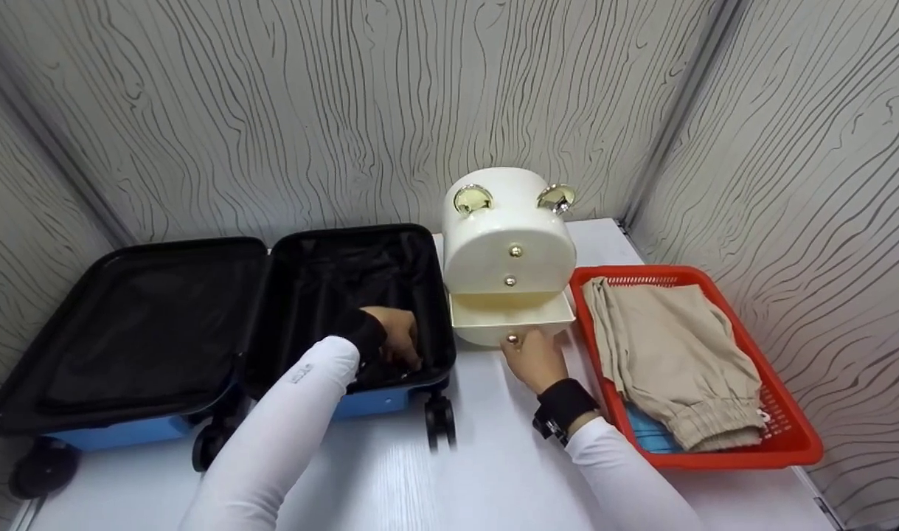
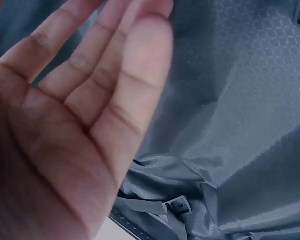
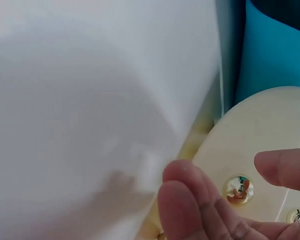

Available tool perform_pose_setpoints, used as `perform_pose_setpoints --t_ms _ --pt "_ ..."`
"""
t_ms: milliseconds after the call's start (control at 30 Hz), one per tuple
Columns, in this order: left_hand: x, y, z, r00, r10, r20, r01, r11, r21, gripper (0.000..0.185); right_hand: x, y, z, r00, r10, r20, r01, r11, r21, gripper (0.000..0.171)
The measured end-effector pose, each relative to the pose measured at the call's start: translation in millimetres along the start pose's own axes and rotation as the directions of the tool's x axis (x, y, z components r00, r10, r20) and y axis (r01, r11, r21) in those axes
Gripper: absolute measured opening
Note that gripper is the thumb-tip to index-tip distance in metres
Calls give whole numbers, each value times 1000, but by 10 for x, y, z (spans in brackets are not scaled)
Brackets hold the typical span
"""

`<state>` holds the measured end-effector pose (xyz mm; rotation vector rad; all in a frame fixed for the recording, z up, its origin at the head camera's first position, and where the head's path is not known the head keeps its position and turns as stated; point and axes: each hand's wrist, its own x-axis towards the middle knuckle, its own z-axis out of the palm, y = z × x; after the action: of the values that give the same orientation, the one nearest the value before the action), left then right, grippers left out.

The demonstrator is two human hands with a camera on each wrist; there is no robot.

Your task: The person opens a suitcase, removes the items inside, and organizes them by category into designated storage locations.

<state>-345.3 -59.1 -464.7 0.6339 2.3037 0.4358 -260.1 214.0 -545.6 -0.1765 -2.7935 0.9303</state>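
A cream round-fronted drawer box (image 1: 504,236) with gold ears and knobs stands at the middle, its bottom drawer (image 1: 482,316) pulled out. My right hand (image 1: 536,360) is at that drawer's gold knob (image 3: 238,190). In the right wrist view, thumb and fingers stand apart on either side of the knob. To the left, my left hand (image 1: 399,338) reaches down into the black-lined half of a spread suitcase (image 1: 349,258). Its fingers (image 2: 147,55) are loosely bent with nothing in them, over the dark lining (image 2: 250,125) and a strap with a small buckle (image 2: 179,205).
At the right a red basket (image 1: 770,463) holds folded beige pants (image 1: 670,346) above a blue cloth (image 1: 650,431). The suitcase's other half (image 1: 150,324) lies spread at the left. Its wheels (image 1: 439,420) jut toward the front of the white table (image 1: 486,457). Patterned walls (image 1: 331,110) stand behind and beside.
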Motion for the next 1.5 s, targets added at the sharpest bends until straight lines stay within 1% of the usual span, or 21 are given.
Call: perform_pose_setpoints --t_ms 100,167,300,333,400,500,533,600,667,767,833,900,967,1033,1067,1133,1167,1300,1333,1433,1500 --pt "3 31 52 1000 3 -4 -3 1000 8 16 -2 40 18 1000 22 -18 -22 999 40 30" --pt "9 45 76 1000 10 7 -10 1000 -8 16 39 177 119 999 17 -40 -16 1000 18 32" --pt "30 48 60 999 35 24 -34 999 -34 18 31 196 124 999 37 -26 -36 999 37 31" --pt "38 46 41 999 41 26 -40 998 -45 18 28 200 125 999 38 -23 -37 998 41 29" --pt "52 44 -15 998 56 11 -55 998 -44 15 -23 84 25 998 69 4 -69 994 83 25" --pt "60 47 -137 998 59 -25 -61 995 -75 5 -40 79 9 995 102 14 -103 991 81 23" --pt "58 51 -184 997 60 -42 -64 994 -86 6 -44 80 5 993 115 16 -116 990 81 25" --pt "39 72 -282 995 65 -73 -73 991 -111 16 -45 83 4 991 133 16 -133 988 80 25" --pt "16 107 -377 990 87 -109 -101 986 -134 23 -44 90 12 990 143 13 -144 986 87 24" --pt "6 181 -498 970 156 -186 -182 975 -131 22 -40 98 31 990 144 2 -143 984 106 25" --pt "18 243 -560 943 218 -253 -253 961 -113 18 -34 100 41 990 143 -6 -141 982 124 26" --pt "44 316 -602 901 275 -335 -317 945 -77 15 -29 98 48 990 140 -13 -136 980 143 26" --pt "76 398 -617 854 315 -414 -364 930 -43 15 -24 95 52 990 136 -21 -131 979 159 27" --pt "117 489 -601 812 339 -476 -389 921 -7 16 -20 98 57 991 128 -27 -122 980 159 27" --pt "142 537 -581 796 348 -495 -394 919 12 16 -19 98 61 992 125 -29 -119 980 158 27" --pt "193 635 -522 786 357 -504 -391 919 42 16 -17 101 69 992 123 -33 -117 981 155 26" --pt "221 686 -486 787 362 -500 -383 922 64 16 -17 101 73 992 119 -36 -113 982 151 25" --pt "361 867 -324 800 375 -469 -332 927 174 16 -14 93 90 993 109 -33 -103 983 150 24" --pt "410 899 -283 799 377 -469 -315 926 208 16 -13 91 94 994 102 -33 -97 984 147 23" --pt "594 950 -162 796 373 -476 -264 922 282 11 -10 91 107 995 100 -27 -95 985 147 22" --pt "731 954 -93 799 355 -486 -219 924 314 9 -5 94 111 995 101 -27 -96 985 146 22"
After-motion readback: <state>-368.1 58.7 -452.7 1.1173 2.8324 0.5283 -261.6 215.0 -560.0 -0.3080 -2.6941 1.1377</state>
